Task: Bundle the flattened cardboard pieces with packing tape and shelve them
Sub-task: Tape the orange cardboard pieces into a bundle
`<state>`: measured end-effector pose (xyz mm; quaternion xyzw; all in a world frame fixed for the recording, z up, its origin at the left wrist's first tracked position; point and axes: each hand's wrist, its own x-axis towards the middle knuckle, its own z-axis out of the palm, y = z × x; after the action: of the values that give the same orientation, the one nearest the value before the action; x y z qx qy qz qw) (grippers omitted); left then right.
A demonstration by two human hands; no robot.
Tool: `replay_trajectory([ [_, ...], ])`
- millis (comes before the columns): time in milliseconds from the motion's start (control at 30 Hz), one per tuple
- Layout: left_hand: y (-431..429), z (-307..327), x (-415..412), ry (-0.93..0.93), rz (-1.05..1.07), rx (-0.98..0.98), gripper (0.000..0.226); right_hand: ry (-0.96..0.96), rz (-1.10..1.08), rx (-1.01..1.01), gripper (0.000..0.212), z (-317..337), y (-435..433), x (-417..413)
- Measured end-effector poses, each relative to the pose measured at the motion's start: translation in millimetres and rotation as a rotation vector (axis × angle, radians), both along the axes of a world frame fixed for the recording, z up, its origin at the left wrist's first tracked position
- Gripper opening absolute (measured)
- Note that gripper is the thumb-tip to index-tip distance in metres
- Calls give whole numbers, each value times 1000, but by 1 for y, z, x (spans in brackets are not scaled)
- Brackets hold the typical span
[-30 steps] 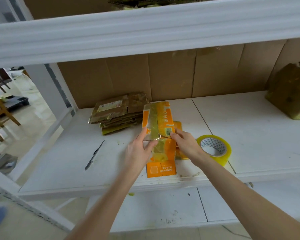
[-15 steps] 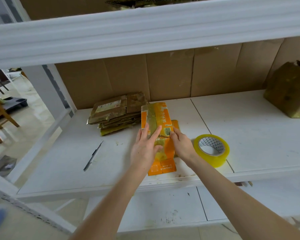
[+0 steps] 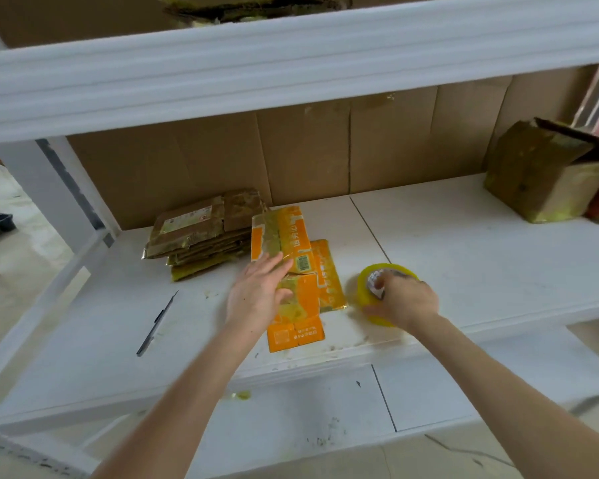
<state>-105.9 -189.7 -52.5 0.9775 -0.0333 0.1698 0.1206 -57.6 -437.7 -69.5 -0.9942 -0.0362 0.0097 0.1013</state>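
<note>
Lying lengthwise 12-to-6 o'clock: glossy orange flattened cardboard pieces (image 3: 301, 243). Left hand (image 3: 256, 295) presses them, fingers straight; right hand (image 3: 408, 302) grasps round yellow tape roll (image 3: 363, 292).

The left hand (image 3: 256, 297) lies flat, with straight fingers, on the flattened orange cardboard pieces (image 3: 298, 236), which rest near the front edge of the white shelf board (image 3: 464, 254). One orange piece sticks out to the right under the upper one. Just beside them, the right hand (image 3: 407, 302) grips the yellow roll of packing tape (image 3: 363, 292), its fingers in the core and the thumb on the outer side. Behind the orange pieces and touching them lies a stack of brown flattened cardboard wrapped in tape (image 3: 201, 236). A thin grey cutter (image 3: 156, 323) lies apart at the left. An open brown cardboard box (image 3: 540, 178) stands far right, and brown cardboard sheets (image 3: 291, 153) cover the back
</note>
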Motion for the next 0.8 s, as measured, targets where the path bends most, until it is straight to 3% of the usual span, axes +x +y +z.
replay_trajectory([
  [33, 0, 1, 1, -1, 1, 3, 59, 5, 47, -107, 40, -7, -1, -2],
  [100, 0, 3, 2, -1, -2, 12, 59, -40, 85, -83, 31, -13, -1, -4],
  [300, 4, 5, 1, 11, -31, 77, 55, -112, 25, 514, 36, 27, -8, -1],
  [400, 3, 10, 3, 75, -54, 58, 56, -133, 114, 689, 17, 49, -3, -1],
  [467, 3, 11, 1, 69, -75, 67, 56, -142, 154, 714, 17, 58, 5, -2],
  [600, 3, 12, -3, 38, -75, 50, 55, -136, 213, 710, 40, 66, 18, -4],
  [700, 3, 19, -2, 87, -49, 35, 62, -150, 240, 692, 44, 69, 21, -4],
  [800, 1, 34, 0, 117, -22, -180, 69, -171, 261, 674, 44, 74, 21, -4],
])
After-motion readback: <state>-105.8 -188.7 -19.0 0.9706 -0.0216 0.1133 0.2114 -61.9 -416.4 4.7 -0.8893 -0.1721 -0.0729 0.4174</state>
